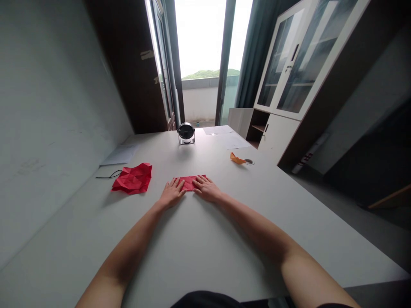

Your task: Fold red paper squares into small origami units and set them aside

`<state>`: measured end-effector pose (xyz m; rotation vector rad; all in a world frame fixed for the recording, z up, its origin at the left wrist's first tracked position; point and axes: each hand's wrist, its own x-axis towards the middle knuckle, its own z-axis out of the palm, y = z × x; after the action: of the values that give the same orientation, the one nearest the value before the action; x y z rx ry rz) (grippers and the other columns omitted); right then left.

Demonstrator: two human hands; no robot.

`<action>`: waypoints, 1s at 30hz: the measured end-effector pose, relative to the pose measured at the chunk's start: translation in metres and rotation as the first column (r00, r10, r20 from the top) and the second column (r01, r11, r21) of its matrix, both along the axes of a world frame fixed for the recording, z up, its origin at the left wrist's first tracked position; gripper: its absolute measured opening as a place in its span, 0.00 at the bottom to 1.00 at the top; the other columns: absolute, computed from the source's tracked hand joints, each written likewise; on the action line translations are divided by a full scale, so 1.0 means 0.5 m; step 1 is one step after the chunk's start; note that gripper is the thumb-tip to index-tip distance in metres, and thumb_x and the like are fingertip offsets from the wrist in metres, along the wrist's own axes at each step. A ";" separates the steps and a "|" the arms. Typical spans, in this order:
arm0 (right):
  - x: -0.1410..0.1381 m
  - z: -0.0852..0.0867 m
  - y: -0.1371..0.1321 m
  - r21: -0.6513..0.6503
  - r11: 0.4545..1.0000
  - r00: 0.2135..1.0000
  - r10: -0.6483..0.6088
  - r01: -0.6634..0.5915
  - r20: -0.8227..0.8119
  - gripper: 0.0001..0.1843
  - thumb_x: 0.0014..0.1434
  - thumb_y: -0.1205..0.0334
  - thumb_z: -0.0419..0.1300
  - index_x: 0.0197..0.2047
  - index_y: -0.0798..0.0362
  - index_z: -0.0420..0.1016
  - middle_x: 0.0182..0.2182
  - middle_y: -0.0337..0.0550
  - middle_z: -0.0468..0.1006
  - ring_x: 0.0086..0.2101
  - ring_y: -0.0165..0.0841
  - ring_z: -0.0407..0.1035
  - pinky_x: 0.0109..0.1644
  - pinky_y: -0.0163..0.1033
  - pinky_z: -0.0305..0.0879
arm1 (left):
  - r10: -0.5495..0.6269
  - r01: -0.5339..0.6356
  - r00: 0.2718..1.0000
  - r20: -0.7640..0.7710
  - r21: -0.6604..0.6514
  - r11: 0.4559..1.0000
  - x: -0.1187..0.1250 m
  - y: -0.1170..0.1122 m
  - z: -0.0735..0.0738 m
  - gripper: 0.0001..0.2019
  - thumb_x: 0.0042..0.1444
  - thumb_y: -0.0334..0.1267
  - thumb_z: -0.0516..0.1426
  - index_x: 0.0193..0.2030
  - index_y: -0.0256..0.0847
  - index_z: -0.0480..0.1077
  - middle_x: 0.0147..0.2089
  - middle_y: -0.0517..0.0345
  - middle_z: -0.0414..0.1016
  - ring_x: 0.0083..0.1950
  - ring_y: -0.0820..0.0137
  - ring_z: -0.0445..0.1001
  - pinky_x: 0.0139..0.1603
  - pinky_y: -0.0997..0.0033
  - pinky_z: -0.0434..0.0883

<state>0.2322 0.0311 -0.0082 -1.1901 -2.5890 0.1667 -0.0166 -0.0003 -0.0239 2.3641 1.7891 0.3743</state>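
Note:
A folded red paper [190,180] lies flat on the white table [199,239]. My left hand [171,193] rests on its left end, fingers stretched flat. My right hand [207,188] presses on its right end, fingers also flat and spread. Both forearms reach forward from the near edge. To the left of my hands lies a crumpled, creased red paper sheet [132,178], untouched.
A small orange folded paper [236,158] sits beside a round cable hole [248,161]. A small black desk fan [186,133] stands at the back. White sheets [119,155] and a black cord [109,175] lie at the left by the wall. A glass-door cabinet [289,72] stands right.

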 end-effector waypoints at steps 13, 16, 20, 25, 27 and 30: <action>0.011 0.016 0.001 -0.007 0.994 0.992 -0.111 0.111 -0.065 0.19 0.68 0.52 0.53 0.59 0.45 0.71 0.61 0.49 0.69 0.64 0.43 0.58 0.67 0.54 0.50 | 0.150 -0.159 0.986 0.079 0.122 0.980 -0.027 -0.004 0.020 0.25 0.64 0.48 0.52 0.66 0.45 0.64 0.71 0.45 0.60 0.71 0.55 0.57 0.71 0.48 0.51; 0.010 0.014 -0.002 0.012 0.995 0.992 -0.097 0.099 -0.084 0.18 0.66 0.53 0.55 0.57 0.45 0.72 0.59 0.48 0.70 0.62 0.42 0.59 0.67 0.52 0.51 | 0.103 -0.116 0.991 0.086 0.166 0.979 -0.016 -0.011 0.028 0.24 0.63 0.45 0.54 0.65 0.44 0.65 0.70 0.45 0.61 0.71 0.55 0.56 0.71 0.49 0.52; 0.007 0.011 -0.004 0.034 0.996 0.990 -0.075 0.079 -0.124 0.17 0.65 0.55 0.57 0.55 0.46 0.74 0.57 0.47 0.72 0.62 0.41 0.60 0.66 0.49 0.53 | -0.017 -0.001 0.996 0.087 0.195 0.981 0.003 -0.019 0.031 0.22 0.64 0.44 0.53 0.63 0.45 0.67 0.70 0.47 0.61 0.71 0.55 0.57 0.72 0.48 0.51; 0.008 0.012 -0.008 0.044 0.998 0.989 -0.044 0.051 -0.140 0.17 0.66 0.55 0.56 0.57 0.45 0.74 0.58 0.46 0.72 0.63 0.42 0.59 0.67 0.51 0.52 | -0.122 0.113 0.990 0.073 0.117 0.987 0.012 -0.022 0.024 0.22 0.64 0.45 0.53 0.64 0.47 0.67 0.70 0.49 0.62 0.71 0.57 0.58 0.72 0.48 0.53; 0.008 0.013 -0.012 0.055 0.998 0.992 -0.017 0.024 -0.124 0.18 0.67 0.55 0.54 0.58 0.43 0.73 0.60 0.45 0.71 0.65 0.42 0.57 0.68 0.53 0.49 | -0.137 0.127 0.988 0.077 0.121 0.984 0.012 -0.022 0.024 0.22 0.65 0.45 0.53 0.64 0.47 0.67 0.70 0.49 0.62 0.71 0.57 0.58 0.72 0.49 0.53; 0.007 0.014 -0.015 0.047 0.998 0.996 0.052 -0.048 -0.069 0.19 0.69 0.55 0.51 0.61 0.41 0.70 0.63 0.44 0.68 0.66 0.42 0.54 0.70 0.56 0.44 | -0.163 0.153 0.983 0.081 0.122 0.981 0.012 -0.022 0.029 0.22 0.65 0.46 0.53 0.64 0.47 0.67 0.70 0.50 0.62 0.71 0.57 0.58 0.72 0.50 0.54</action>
<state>0.2358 0.0236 -0.0013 -1.0849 -2.5488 0.1564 -0.0108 -0.0112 -0.0093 2.5021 1.5671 0.5676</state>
